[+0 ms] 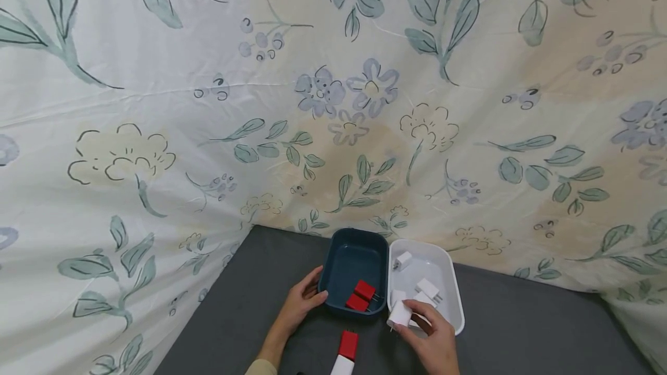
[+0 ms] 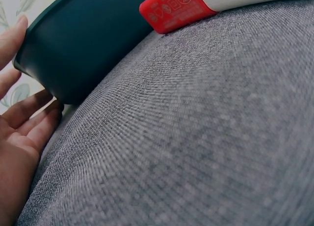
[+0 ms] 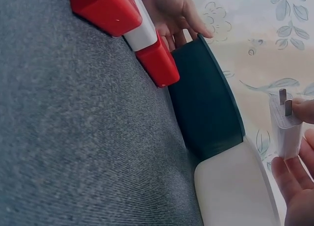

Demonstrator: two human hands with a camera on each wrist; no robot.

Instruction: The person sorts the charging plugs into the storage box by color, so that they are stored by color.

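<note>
My right hand [image 1: 431, 337] pinches a white charger plug [image 1: 399, 313] between thumb and fingers, over the near left part of a white bin [image 1: 458, 297]. Its two metal prongs show in the right wrist view. Several white charger plugs [image 1: 428, 289] lie in that bin. My left hand [image 1: 299, 304] holds the left side of a dark teal bin [image 1: 354, 235], thumb at its near corner and fingers along the outer wall. Two red charger plugs [image 1: 365, 290] lie inside the teal bin. In front of it, a red charger plug [image 1: 348, 345] sits end to end with a white one [image 1: 342, 366].
Both bins stand side by side on a dark grey cloth-covered table [image 1: 521, 317]. A floral curtain [image 1: 323, 190] hangs behind and to the left. In the right wrist view, another red block [image 3: 105, 10] continues the row of plugs.
</note>
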